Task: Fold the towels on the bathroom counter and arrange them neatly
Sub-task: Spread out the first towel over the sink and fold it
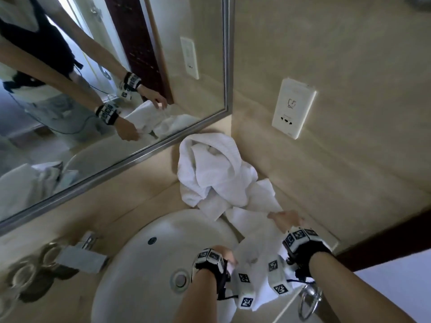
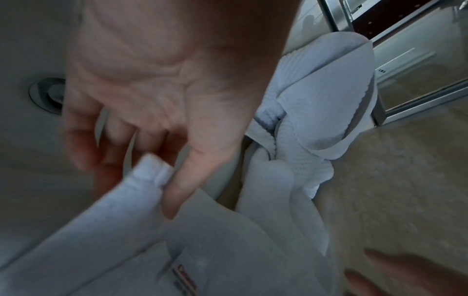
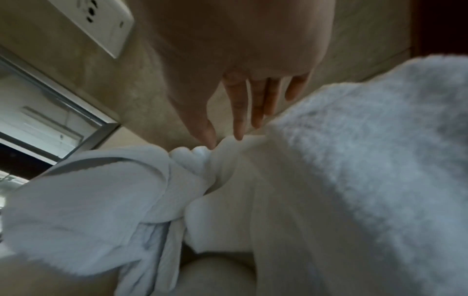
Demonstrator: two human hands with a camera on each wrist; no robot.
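Observation:
A heap of crumpled white towels (image 1: 210, 173) lies in the counter's back right corner, under the mirror. One white towel (image 1: 254, 231) stretches from that heap toward me across the sink's right rim. My left hand (image 1: 227, 254) pinches its near corner between thumb and curled fingers (image 2: 162, 172); a label shows on the cloth (image 2: 101, 230) below. My right hand (image 1: 279, 217) is at the towel's far right edge by the wall. There, thumb and forefinger (image 3: 225, 141) close on a raised fold of the towel (image 3: 303, 200), the other fingers straight. The heap (image 3: 88, 200) lies just left.
The white sink basin (image 1: 149, 271) fills the near counter, with a square chrome faucet (image 1: 81, 255) and glass tumblers (image 1: 23, 276) to its left. A framed mirror (image 1: 116, 89) runs along the back. A socket plate (image 1: 293, 110) is on the right wall, and a chrome ring (image 1: 309, 304) hangs near my right forearm.

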